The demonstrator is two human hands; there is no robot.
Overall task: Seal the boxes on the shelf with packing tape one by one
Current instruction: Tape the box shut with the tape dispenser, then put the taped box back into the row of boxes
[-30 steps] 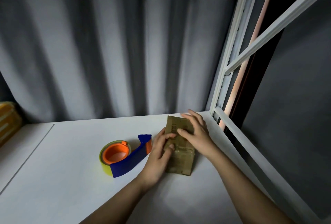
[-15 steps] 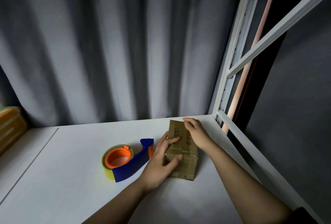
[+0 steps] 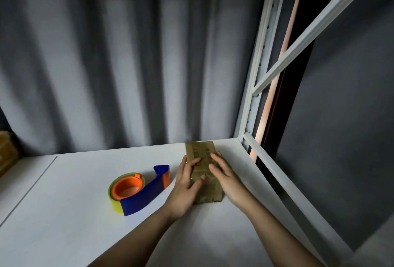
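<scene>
While flat, both hands (image 3: 187, 183) press box (image 3: 201, 155)

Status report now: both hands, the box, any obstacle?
Left hand and right hand flat on box. Tape dispenser lies left, untouched. Nothing blocks.

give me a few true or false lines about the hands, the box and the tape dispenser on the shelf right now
1. Both hands rest on the cardboard box. True: the left hand lies on its left side and the right hand on its right side.
2. The tape dispenser is held in the left hand. False: it lies untouched on the shelf, to the left of the box.
3. The box sits near the shelf's right rear corner. True.
4. The box's top flaps stand open. False: the top lies flat and closed under the hands.
5. The dispenser has an orange core and a blue body. True.
</scene>
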